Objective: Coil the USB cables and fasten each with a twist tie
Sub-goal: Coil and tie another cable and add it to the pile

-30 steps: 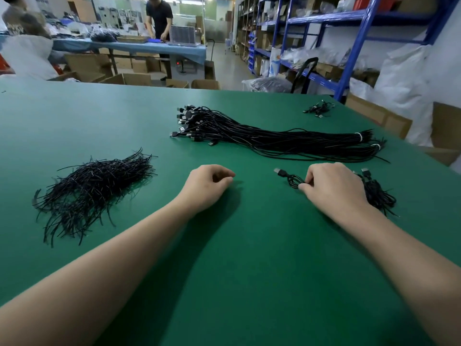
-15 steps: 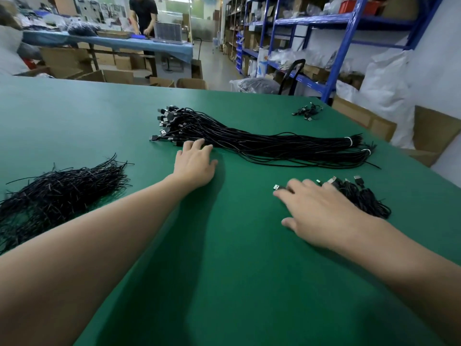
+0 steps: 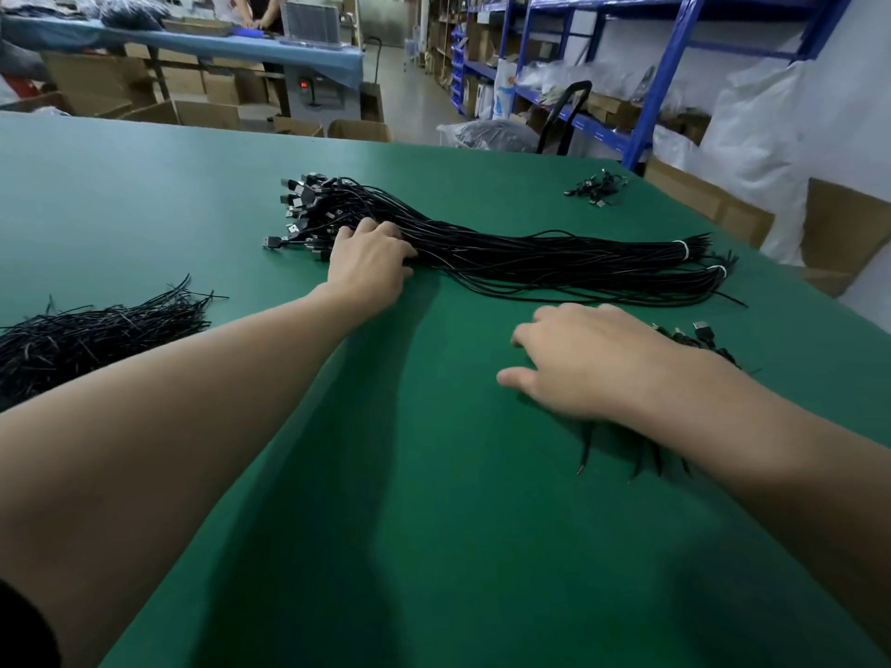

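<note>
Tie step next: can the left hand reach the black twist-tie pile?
Likely yes: left hand rests on black USB cable bundle; only bare green table separates it from black twist-tie pile.

On the desk (image 3: 434, 523) — two long bundles of USB cables (image 3: 554, 255), one heap of twist ties (image 3: 96, 335) at the left edge, two small coiled heaps (image 3: 595, 188).

The fingertips (image 3: 385, 230) of the left hand (image 3: 371, 262) sink among the strands of the cable bundle (image 3: 530, 255), so whether they pinch one cannot be told. Behind the right hand (image 3: 588, 359), past its knuckles, the coiled cables (image 3: 704, 335) are mostly covered by the wrist. Only plugs and loose ends show. Well left of the left fingers, the twist tie pile (image 3: 87, 335) runs off the edge.
</note>
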Demonstrator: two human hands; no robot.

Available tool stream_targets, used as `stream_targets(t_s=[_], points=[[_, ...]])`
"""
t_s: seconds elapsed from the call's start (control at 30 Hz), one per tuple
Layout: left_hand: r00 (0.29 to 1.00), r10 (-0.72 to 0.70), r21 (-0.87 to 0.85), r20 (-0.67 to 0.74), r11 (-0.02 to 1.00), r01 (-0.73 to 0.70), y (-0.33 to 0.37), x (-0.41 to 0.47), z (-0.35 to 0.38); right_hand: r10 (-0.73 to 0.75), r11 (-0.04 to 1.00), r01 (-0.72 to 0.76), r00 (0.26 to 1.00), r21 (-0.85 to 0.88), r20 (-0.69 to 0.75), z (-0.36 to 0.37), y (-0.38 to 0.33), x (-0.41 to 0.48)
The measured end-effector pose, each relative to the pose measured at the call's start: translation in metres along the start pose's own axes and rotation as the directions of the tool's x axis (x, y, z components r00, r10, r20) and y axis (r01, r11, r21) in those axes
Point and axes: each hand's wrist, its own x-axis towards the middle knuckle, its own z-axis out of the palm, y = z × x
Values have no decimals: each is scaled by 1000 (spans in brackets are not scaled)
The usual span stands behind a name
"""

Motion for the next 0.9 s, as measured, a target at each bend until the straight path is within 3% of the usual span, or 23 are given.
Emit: stream_targets(t_s=[0.1,0.27,0.4,0.6,0.7,0.9], points=[[999,-6,-2,-37,1000,6,3,4,1,3,997,-9,997,82,77,6,-5,22],[983,92,-41,-161,994,-100,4,7,-3,23,972,-54,990,231,137,20,-10,54],[935,103,-171,-340,971,-170,2,12,-21,73,929,-117,988,352,136,29,-8,75],[836,259,-135,-484,922,-364,18,12,-66,77,910,-104,994,402,83,43,-12,99],[829,291,-117,-478,914,-388,26,5,-85,82,904,-102,995,416,64,50,-11,104],[916,217,-92,-339,961,-261,18,-31,-107,84,908,-106,994,406,72,58,-9,104]])
